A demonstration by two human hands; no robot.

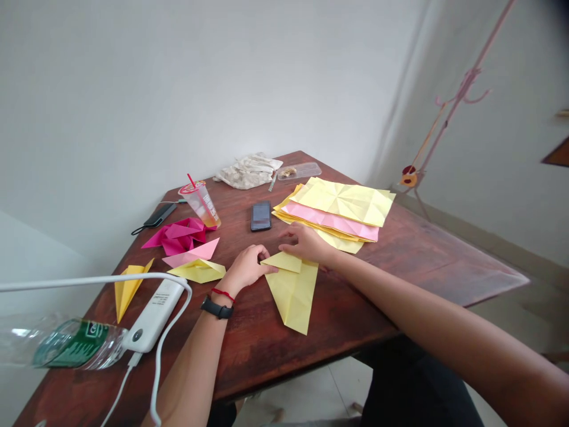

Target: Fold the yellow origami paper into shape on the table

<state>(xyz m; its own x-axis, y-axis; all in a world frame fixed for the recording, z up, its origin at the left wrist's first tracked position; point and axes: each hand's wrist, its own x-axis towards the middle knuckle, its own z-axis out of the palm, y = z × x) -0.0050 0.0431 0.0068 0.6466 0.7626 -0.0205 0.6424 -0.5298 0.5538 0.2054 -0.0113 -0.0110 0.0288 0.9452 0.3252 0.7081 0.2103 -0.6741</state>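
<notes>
A folded yellow paper (292, 299) with a pointed lower end and a triangular flap lies on the dark wooden table (427, 255) in front of me. The fingertips of my left hand (246, 268) pinch the flap's left corner. That wrist wears a black watch (216, 308) and a red string (223, 293). My right hand (307, 243) is over the flap's far edge, its fingers curled down at the paper. Beyond it lies a stack of yellow and pink folded sheets (342, 203), touching neither hand as far as I can tell.
A black phone (261, 216) lies beyond my hands. To the left are crumpled magenta paper (178, 235), yellow folded paper (198, 271) and a plastic cup (200, 204). A white power bank (153, 314) with its cable rests against a plastic bottle (75, 344) near the table's left edge.
</notes>
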